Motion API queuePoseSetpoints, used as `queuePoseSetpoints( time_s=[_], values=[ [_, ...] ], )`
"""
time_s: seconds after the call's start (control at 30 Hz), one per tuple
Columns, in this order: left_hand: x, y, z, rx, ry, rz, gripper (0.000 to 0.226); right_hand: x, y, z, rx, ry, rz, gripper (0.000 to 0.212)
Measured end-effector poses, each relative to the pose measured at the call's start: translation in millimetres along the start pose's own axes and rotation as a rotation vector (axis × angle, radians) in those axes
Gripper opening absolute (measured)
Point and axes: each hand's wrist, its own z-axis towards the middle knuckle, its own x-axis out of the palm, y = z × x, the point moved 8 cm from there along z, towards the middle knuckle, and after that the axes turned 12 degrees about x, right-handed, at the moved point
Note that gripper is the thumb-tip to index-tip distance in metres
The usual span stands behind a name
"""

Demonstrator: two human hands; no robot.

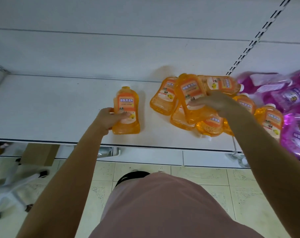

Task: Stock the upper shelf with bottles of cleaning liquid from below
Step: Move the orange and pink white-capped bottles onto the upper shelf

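A white shelf [51, 107] runs across the view. One orange bottle of cleaning liquid [126, 102] lies alone on it, and my left hand [109, 118] grips its lower left side, thumb across the label. To the right, several more orange bottles [163, 98] lie in a loose pile. My right hand [214, 103] grips the topmost orange bottle of the pile [190, 93], fingers curled over its lower half.
Purple bottles [286, 97] are heaped at the shelf's right end, beside the orange pile. A slotted upright [248, 47] runs up the back panel. Below the shelf edge are a cardboard box [41, 153], a white chair base [13, 186] and tiled floor.
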Motion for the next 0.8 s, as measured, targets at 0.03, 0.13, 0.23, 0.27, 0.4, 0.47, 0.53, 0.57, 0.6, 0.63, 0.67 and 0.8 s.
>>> queuePoseSetpoints(
  time_s=[0.03,0.13,0.23,0.27,0.4,0.47,0.53,0.57,0.6,0.63,0.67,0.8],
  values=[
    [-0.8,-1.7,-4.7,0.031,-0.025,-0.018,0.059,2.9,-1.4,-4.2,-0.008,0.041,0.024,0.071],
    [-5.4,-11.2,-20.3,0.148,-0.113,-0.064,0.056,0.2,-10.4,-7.3,-0.112,0.048,0.155,0.083],
    [-9.3,-24.5,-41.8,0.249,-0.156,-0.09,0.055,7.6,-8.8,-34.6,-0.217,0.107,0.274,0.067],
    [-11.2,-29.1,-49.0,0.286,-0.159,-0.105,0.052,9.7,-9.6,-40.7,-0.239,0.114,0.289,0.068],
    [-27.1,-42.7,-76.0,0.408,-0.166,-0.101,0.045,21.9,-18.7,-68.4,-0.267,0.087,0.316,0.085],
    [-38.5,-45.5,-87.7,0.463,-0.169,-0.099,0.045,31.2,-23.0,-82.8,-0.275,0.053,0.296,0.079],
    [-52.3,-45.5,-99.9,0.506,-0.173,-0.112,0.044,43.1,-26.4,-97.5,-0.286,0.04,0.292,0.069],
    [-60.2,-44.9,-106.1,0.525,-0.174,-0.121,0.044,49.4,-26.8,-105.9,-0.296,0.037,0.298,0.066],
    [-68.1,-44.3,-112.6,0.545,-0.169,-0.129,0.043,56.3,-25.4,-116.4,-0.309,0.033,0.307,0.065],
    [-76.4,-43.4,-118.8,0.564,-0.161,-0.131,0.042,63.0,-24.1,-127.2,-0.319,0.028,0.324,0.063],
    [-85.1,-42.7,-126.0,0.583,-0.152,-0.13,0.042,70.6,-23.5,-138.7,-0.33,0.026,0.343,0.063],
    [-123.1,-43.8,-158.2,0.667,-0.132,-0.135,0.05,102.3,-26.6,-186.5,-0.349,0.002,0.397,0.084]
  ],
)
